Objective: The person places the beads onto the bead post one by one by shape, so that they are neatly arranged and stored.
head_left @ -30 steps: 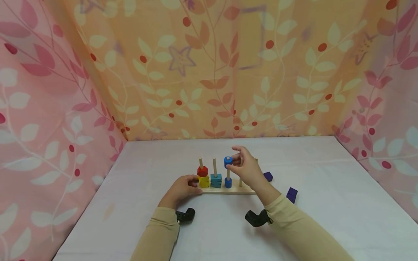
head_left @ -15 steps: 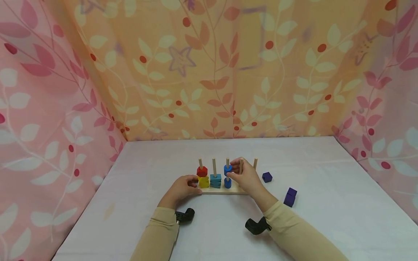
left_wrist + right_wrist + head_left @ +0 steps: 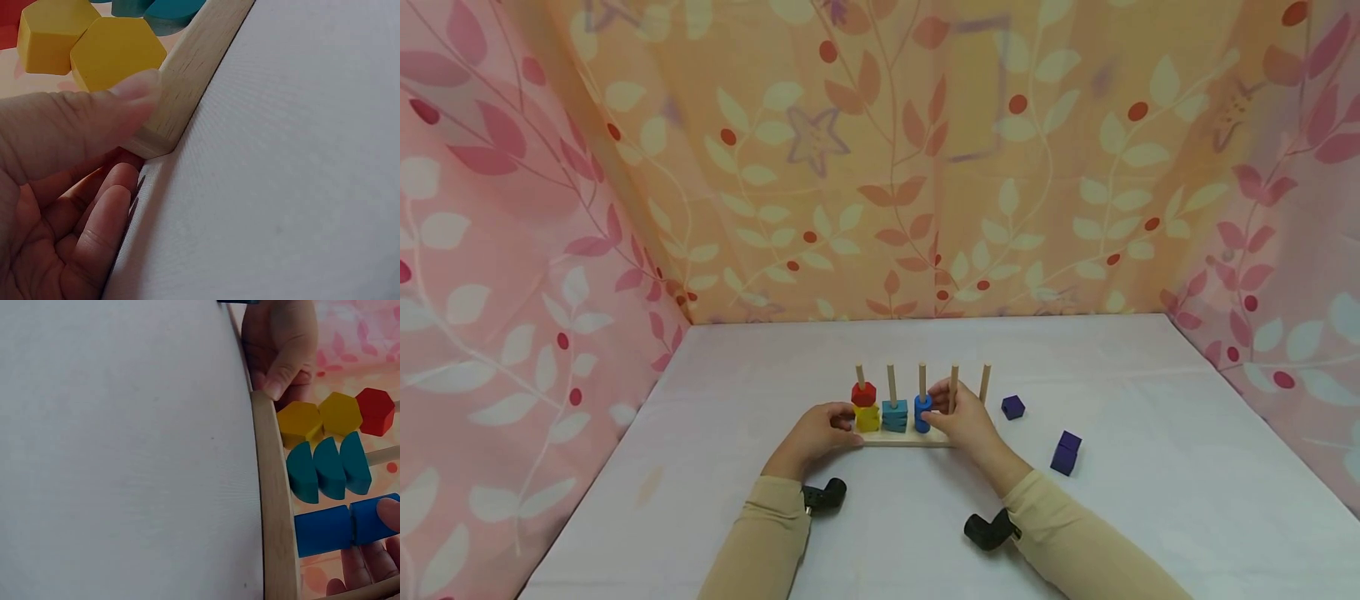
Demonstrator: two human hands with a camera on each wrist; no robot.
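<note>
A wooden peg board (image 3: 906,443) with several upright pegs stands on the table. My left hand (image 3: 811,435) grips its left end, the thumb (image 3: 134,94) on top of the base's corner and the other fingers curled beside it. On the third peg two blue cylinders are stacked; my right hand (image 3: 972,429) pinches the upper blue cylinder (image 3: 369,520) between thumb and fingers, right on the lower one (image 3: 322,531). The first peg carries two yellow hexagonal blocks (image 3: 340,412) under a red hexagonal block (image 3: 375,412). Teal half-round blocks (image 3: 329,469) fill the second peg's lower part.
One purple block (image 3: 1012,407) lies right of the board, and two more purple blocks (image 3: 1066,453) lie together nearer the right sleeve. The fourth peg (image 3: 954,387) and fifth peg (image 3: 985,383) rise bare beside the right hand. Patterned curtains (image 3: 880,167) surround the white table (image 3: 737,375).
My right hand has moved down with the upper blue cylinder, sliding it along the third peg onto the lower one. The left hand stays at the board's end.
</note>
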